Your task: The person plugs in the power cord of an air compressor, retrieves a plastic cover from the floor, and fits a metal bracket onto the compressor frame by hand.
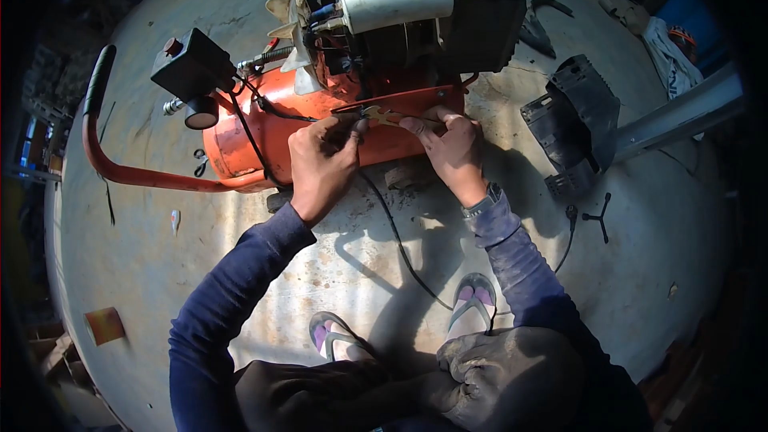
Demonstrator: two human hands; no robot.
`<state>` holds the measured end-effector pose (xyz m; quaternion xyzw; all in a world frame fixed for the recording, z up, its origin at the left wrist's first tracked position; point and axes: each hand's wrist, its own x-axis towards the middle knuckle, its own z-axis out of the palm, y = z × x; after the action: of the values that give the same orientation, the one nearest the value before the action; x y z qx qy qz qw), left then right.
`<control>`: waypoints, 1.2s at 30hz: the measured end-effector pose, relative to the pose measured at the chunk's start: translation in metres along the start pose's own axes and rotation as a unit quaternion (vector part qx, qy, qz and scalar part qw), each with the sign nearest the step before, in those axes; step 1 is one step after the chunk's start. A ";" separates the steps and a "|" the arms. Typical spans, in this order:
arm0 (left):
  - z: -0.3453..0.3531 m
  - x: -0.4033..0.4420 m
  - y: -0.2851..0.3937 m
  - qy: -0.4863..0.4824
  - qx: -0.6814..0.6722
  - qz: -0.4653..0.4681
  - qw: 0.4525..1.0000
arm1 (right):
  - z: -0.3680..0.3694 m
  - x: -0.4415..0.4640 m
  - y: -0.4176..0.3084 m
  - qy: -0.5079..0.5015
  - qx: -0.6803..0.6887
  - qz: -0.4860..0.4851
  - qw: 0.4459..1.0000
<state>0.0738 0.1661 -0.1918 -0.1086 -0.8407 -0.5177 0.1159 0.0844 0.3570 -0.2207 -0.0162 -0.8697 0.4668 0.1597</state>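
Tank (272,140) on the floor (128,264), bearing the motor (480,32); fan (300,60) at the motor's left end, cylinder (398,2) upon the motor. Left of the fan, switch box (192,68); farther left, handle (90,132). Right of the tank, cover (572,124). Before the tank, left hand (322,162) and right hand (456,152), tool (386,117) between.

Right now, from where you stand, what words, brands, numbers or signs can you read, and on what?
Nothing can be read for sure.
White fabric: dark lettering, folded and too blurred to read.
White cylinder: no readable text.
Watch: any markings too small to read.
Brass-coloured piece at the fingers: no readable marks.
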 end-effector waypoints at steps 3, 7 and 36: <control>-0.001 0.001 0.002 -0.013 0.006 -0.010 1.000 | -0.007 0.003 -0.008 0.071 0.033 -0.033 0.996; -0.003 0.001 0.005 -0.027 0.021 -0.011 0.999 | -0.001 0.003 0.000 0.076 0.017 0.002 0.997; -0.008 0.013 0.055 -0.025 0.227 0.379 0.897 | -0.026 0.000 -0.046 0.199 -0.249 -0.263 0.911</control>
<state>0.0787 0.1837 -0.1381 -0.4029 -0.8330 -0.2268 0.3039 0.0979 0.3516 -0.1700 0.0817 -0.8804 0.1635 0.4375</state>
